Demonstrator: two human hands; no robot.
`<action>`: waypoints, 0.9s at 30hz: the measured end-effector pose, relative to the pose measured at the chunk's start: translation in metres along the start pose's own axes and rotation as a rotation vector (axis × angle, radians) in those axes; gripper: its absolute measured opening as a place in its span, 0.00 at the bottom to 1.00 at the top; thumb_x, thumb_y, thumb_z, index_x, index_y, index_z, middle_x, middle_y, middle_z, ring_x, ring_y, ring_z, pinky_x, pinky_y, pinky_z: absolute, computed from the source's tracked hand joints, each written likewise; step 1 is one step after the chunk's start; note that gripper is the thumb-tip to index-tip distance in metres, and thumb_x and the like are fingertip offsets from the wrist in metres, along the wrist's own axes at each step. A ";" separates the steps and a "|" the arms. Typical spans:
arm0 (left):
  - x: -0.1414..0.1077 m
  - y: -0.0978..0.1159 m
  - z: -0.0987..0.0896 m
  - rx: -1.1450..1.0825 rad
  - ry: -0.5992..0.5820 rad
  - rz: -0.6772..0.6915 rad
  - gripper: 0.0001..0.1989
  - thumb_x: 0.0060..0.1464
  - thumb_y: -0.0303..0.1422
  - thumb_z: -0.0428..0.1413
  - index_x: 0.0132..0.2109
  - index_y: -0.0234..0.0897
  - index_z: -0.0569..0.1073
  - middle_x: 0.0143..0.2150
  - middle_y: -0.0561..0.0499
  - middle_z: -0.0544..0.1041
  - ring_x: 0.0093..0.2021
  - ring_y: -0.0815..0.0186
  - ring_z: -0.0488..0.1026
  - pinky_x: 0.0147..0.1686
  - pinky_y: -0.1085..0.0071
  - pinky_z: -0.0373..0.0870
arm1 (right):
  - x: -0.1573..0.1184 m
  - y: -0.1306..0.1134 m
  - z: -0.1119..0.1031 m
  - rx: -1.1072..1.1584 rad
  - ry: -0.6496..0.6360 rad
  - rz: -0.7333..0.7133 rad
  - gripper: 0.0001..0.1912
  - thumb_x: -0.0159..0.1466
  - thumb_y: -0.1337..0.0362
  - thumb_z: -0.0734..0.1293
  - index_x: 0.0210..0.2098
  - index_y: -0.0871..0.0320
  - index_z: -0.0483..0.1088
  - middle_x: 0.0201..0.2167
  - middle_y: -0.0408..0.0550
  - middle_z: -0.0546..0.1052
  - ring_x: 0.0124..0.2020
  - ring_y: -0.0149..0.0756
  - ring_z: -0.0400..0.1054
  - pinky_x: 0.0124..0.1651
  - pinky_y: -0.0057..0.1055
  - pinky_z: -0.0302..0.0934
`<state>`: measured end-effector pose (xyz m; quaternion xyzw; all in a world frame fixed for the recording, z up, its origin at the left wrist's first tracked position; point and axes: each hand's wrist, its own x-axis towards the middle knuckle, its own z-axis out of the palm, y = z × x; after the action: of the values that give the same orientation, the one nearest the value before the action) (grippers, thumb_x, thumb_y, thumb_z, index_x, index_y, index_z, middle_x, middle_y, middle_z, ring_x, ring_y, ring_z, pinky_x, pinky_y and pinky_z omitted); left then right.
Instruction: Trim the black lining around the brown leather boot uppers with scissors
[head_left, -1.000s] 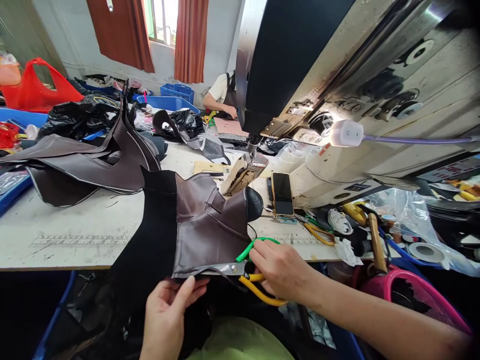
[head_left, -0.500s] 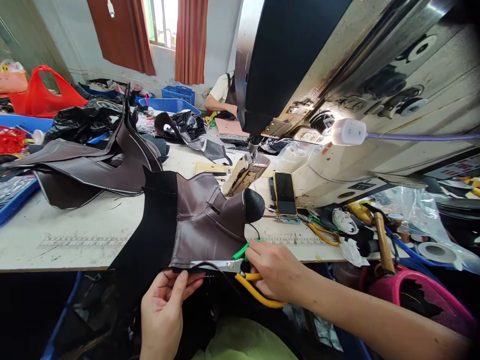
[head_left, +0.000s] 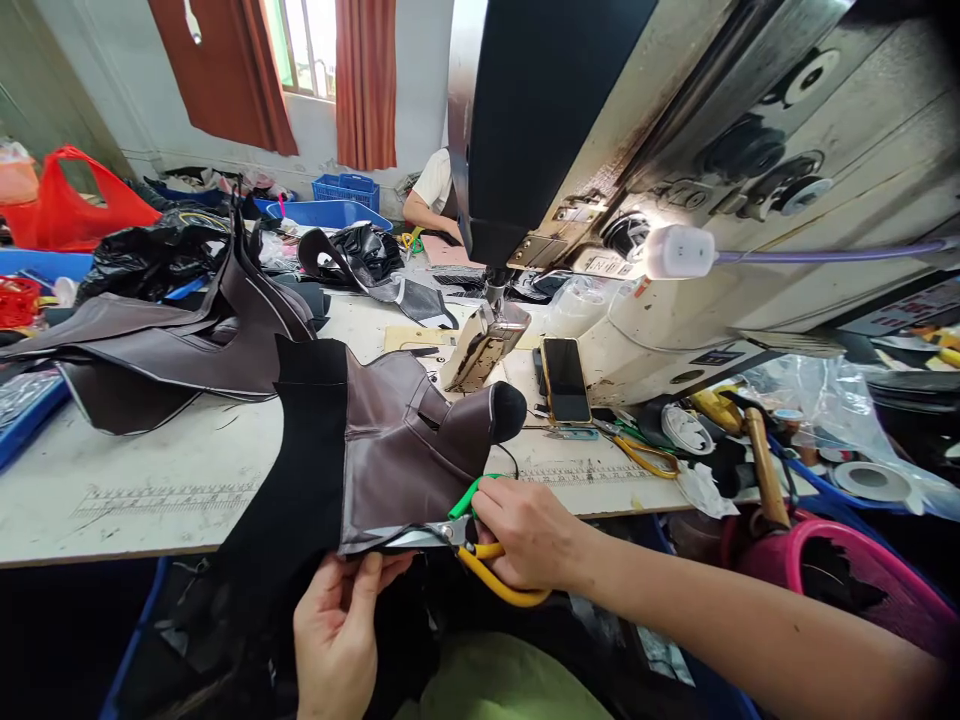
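Scissors [head_left: 450, 532] and left hand [head_left: 337, 625] had drawn closer together since the earlier frame, the blades having slid toward the fingers along the near edge of the brown piece [head_left: 394, 490]. That piece lay at the front of the white table [head_left: 172, 455], at about 7 o'clock from the machine post [head_left: 480, 350], with its black panel [head_left: 307, 450] hanging over the edge toward 7 o'clock. At the piece's 7 o'clock corner the left hand was clamped on the hem, thumb uppermost and fingers tucked beneath. At 4 o'clock the right hand [head_left: 525, 530] was closed round the green and yellow handles; whether the blades were apart or together could not be told. The piece looked light and limp, smooth enough on its brown face to creep on the tabletop, and firmer only along the stitched seams. It seemed unlikely to break, though a blade could have nicked so thin a sheet. Its best hold was probably a flat pinch on the hem at 7 o'clock, drawn lightly taut, with the fingertips clear of the metal; the black panel looked too floppy to steer by. A phone [head_left: 566, 380] rested at 2 o'clock from the piece, and more brown parts [head_left: 180, 345] were heaped at 10.
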<state>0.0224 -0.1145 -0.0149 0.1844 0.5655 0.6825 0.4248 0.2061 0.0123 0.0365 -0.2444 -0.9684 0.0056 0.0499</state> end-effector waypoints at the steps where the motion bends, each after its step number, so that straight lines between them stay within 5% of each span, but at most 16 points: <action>1: -0.001 0.001 0.000 0.020 -0.001 0.004 0.16 0.49 0.43 0.63 0.34 0.33 0.75 0.32 0.46 0.83 0.35 0.55 0.82 0.37 0.67 0.81 | 0.000 0.001 0.001 -0.001 0.012 -0.017 0.05 0.50 0.69 0.62 0.28 0.57 0.62 0.27 0.46 0.68 0.27 0.34 0.57 0.28 0.31 0.48; 19: -0.006 -0.003 -0.009 0.345 -0.079 0.097 0.12 0.53 0.41 0.60 0.37 0.36 0.79 0.37 0.45 0.83 0.38 0.55 0.81 0.42 0.67 0.78 | 0.009 -0.007 -0.004 -0.120 0.182 -0.092 0.04 0.51 0.71 0.61 0.27 0.56 0.62 0.25 0.45 0.65 0.27 0.35 0.57 0.29 0.33 0.46; 27: -0.006 0.000 -0.007 0.201 -0.071 -0.007 0.16 0.49 0.43 0.63 0.38 0.35 0.78 0.38 0.43 0.83 0.41 0.51 0.81 0.41 0.64 0.79 | 0.007 0.000 -0.006 -0.149 0.228 -0.126 0.05 0.53 0.72 0.59 0.25 0.56 0.60 0.24 0.44 0.63 0.26 0.34 0.56 0.28 0.33 0.47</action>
<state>0.0212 -0.1234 -0.0154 0.2480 0.6163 0.6139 0.4263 0.2006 0.0153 0.0430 -0.1852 -0.9676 -0.0971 0.1415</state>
